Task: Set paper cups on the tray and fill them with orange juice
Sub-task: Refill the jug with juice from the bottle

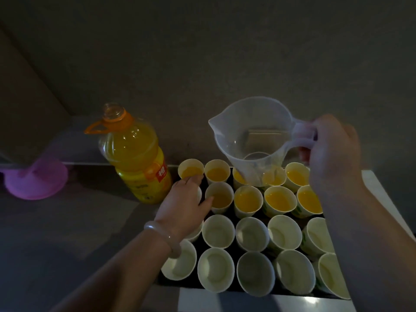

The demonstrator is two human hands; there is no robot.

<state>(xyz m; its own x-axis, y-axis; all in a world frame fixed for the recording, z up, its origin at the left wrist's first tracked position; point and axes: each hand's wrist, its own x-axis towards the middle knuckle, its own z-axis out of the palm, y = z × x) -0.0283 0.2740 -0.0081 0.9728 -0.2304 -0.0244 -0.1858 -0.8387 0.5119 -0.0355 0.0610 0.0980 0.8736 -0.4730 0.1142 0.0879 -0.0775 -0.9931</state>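
Left hand (183, 202) flat, fingers extended, right hand (333, 149) raised, gripping

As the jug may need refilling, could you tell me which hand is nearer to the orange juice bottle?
Left. The left hand lies over the leftmost cups, just right of the bottle; the right hand grips the jug by its handle, far to the right.

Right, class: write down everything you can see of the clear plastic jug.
The jug is translucent, colourless plastic with a wide rim, a spout on its left and a loop handle on its right. It looks nearly empty. The right hand grips the handle, holding it roughly upright over the far row of juice-filled cups; orange shows through its base.
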